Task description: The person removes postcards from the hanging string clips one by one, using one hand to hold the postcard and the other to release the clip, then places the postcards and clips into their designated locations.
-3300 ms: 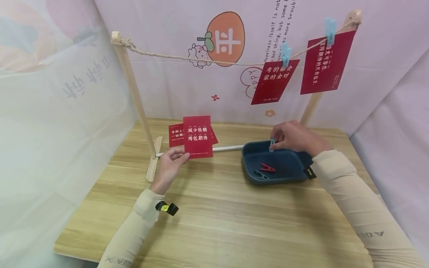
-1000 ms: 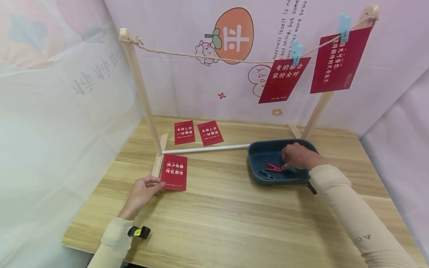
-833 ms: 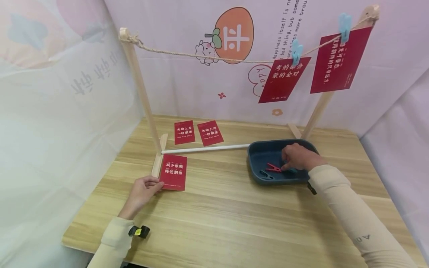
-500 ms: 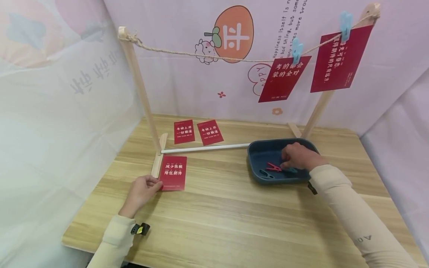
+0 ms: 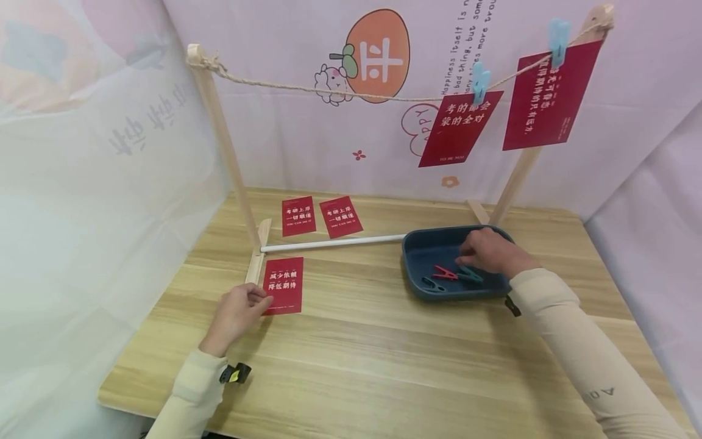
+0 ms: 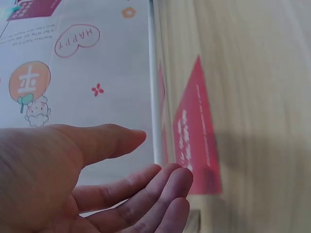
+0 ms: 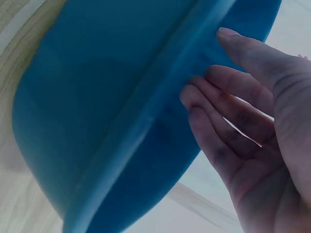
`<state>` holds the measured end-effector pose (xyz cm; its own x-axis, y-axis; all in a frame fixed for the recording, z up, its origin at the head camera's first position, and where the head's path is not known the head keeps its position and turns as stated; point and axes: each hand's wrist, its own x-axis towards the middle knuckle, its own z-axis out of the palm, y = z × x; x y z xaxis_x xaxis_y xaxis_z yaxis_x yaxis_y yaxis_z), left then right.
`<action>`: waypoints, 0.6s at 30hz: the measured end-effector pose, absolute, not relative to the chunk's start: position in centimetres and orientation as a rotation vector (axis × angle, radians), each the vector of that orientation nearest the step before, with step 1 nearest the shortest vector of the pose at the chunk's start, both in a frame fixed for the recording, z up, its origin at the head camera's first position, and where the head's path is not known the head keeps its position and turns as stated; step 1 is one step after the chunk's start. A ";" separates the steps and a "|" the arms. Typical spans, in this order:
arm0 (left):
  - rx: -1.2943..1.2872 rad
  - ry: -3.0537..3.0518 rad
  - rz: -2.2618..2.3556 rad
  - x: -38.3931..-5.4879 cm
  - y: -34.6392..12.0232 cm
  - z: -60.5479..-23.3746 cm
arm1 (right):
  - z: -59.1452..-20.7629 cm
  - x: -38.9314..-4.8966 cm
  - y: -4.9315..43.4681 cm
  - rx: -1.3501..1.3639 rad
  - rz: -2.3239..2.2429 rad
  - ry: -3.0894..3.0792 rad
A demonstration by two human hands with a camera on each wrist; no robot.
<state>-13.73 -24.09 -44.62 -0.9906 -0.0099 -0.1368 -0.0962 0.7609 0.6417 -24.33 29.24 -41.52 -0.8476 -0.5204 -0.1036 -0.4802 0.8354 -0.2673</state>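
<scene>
My left hand [image 5: 233, 314] is at the lower left corner of a red card [image 5: 286, 285] lying on the table. In the left wrist view its thumb and fingers stand apart with nothing between them. My right hand [image 5: 493, 251] is over a dark blue basin [image 5: 433, 242], and the right wrist view shows its thumb apart from bent, relaxed fingers, nothing held. Inside the basin lie a red clothespin [image 5: 445, 273], a teal clothespin [image 5: 470, 275] near the right fingertips, and a dark grey-green clothespin [image 5: 433, 285].
Two red cards, a left one [image 5: 298, 216] and a right one [image 5: 341, 217], lie behind a white rod [image 5: 334, 243]. A rope [image 5: 307, 90] spans two wooden posts. Light blue clothespins hold a smaller card [image 5: 460, 129] and a larger card [image 5: 551, 97] on it.
My left hand has brought the card it held down onto the table and loosened from it. My right hand, which pinched a clothespin earlier, has let go inside the basin and risen slightly.
</scene>
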 end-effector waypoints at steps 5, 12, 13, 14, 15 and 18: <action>-0.037 2.833 1.052 -14.2 -23.1 -44.0 | -40.9 -24.0 28.7 -0.762 -0.368 2.848; 0.028 2.812 1.078 -15.1 -21.9 -43.3 | -39.6 -23.6 28.1 -0.675 -0.399 2.855; 0.036 2.811 1.084 -15.3 -21.7 -43.2 | -39.4 -23.6 28.1 -0.668 -0.399 2.857; 0.044 2.811 1.088 -15.4 -21.5 -43.0 | -39.2 -23.5 28.0 -0.659 -0.404 2.859; 0.052 2.811 1.089 -15.6 -21.3 -42.9 | -39.0 -23.5 28.0 -0.650 -0.403 2.862; 0.078 2.816 1.088 -16.1 -20.7 -42.4 | -38.4 -23.4 28.1 -0.639 -0.400 2.874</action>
<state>-16.09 -20.67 -42.41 -0.9913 0.0918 -0.0940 0.0047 0.7399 0.6727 -23.38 28.12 -38.36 -0.8937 -0.4360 -0.1060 -0.3905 0.8721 -0.2948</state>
